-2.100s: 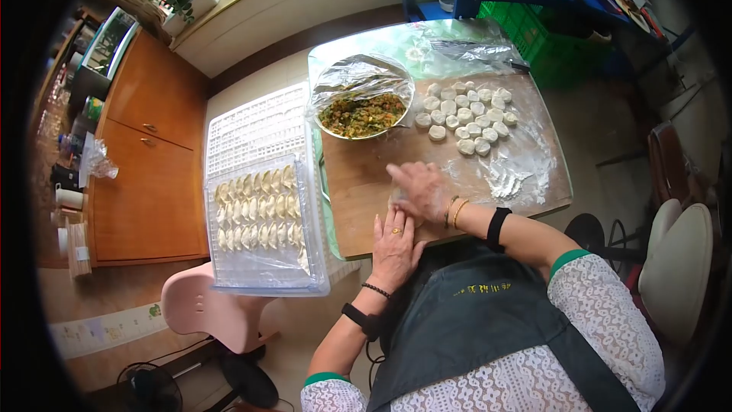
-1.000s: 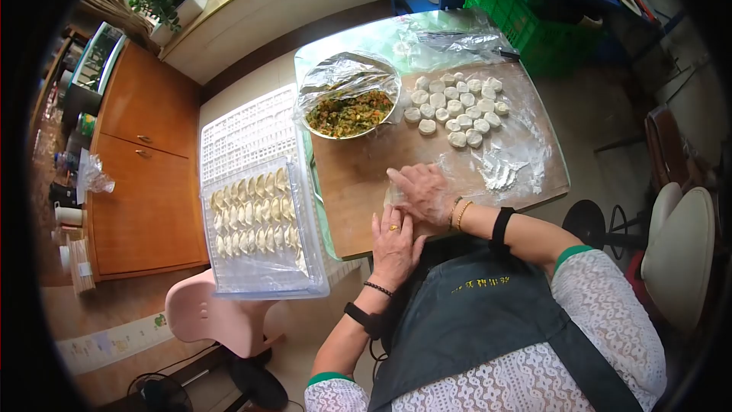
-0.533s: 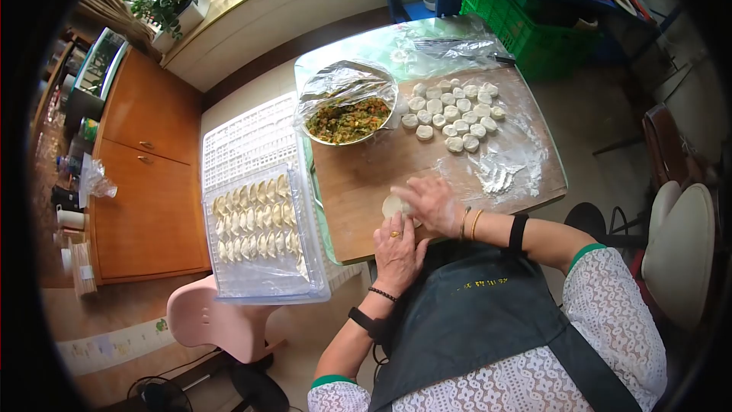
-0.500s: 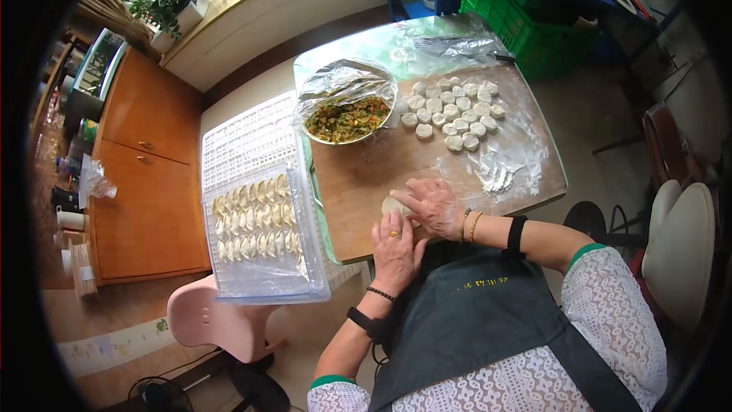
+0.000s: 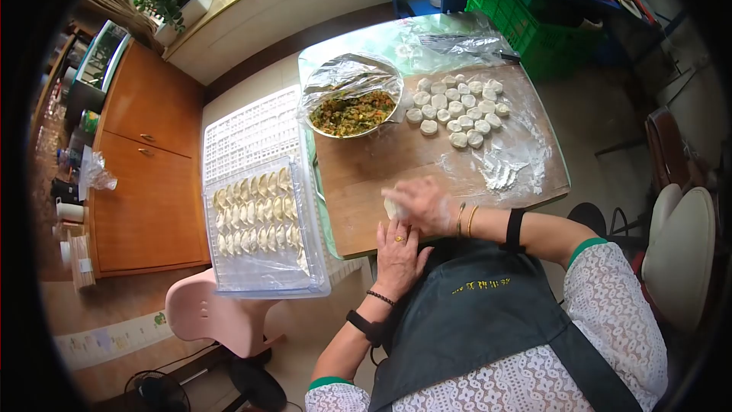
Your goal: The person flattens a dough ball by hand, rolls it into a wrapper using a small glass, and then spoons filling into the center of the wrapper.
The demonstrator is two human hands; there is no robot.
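A pale dough round [image 5: 390, 207] lies near the front edge of the wooden board [image 5: 354, 191], partly hidden by both hands. My left hand [image 5: 399, 258] rests at its near side, fingers stretched out and thumb apart. Over its right side is my right hand [image 5: 424, 204], smeared by motion; whether it grips anything cannot be made out. Several small dough pieces [image 5: 455, 109] sit on the board beside scattered flour [image 5: 503, 170]. At the back left of the board, a bowl of chopped filling [image 5: 351, 114] is partly covered with clear film.
Left of the table, a clear plastic tray [image 5: 322, 259] holds rows of folded dumplings, with a white slatted rack [image 5: 255, 128] behind it. A pink stool [image 5: 200, 313] stands below the tray. Green crates [image 5: 526, 34] and a blue shelf are beyond the table.
My right hand has shifted slightly over the dough and is now blurred. My left hand has moved slightly down and right. The whole view has shifted a little.
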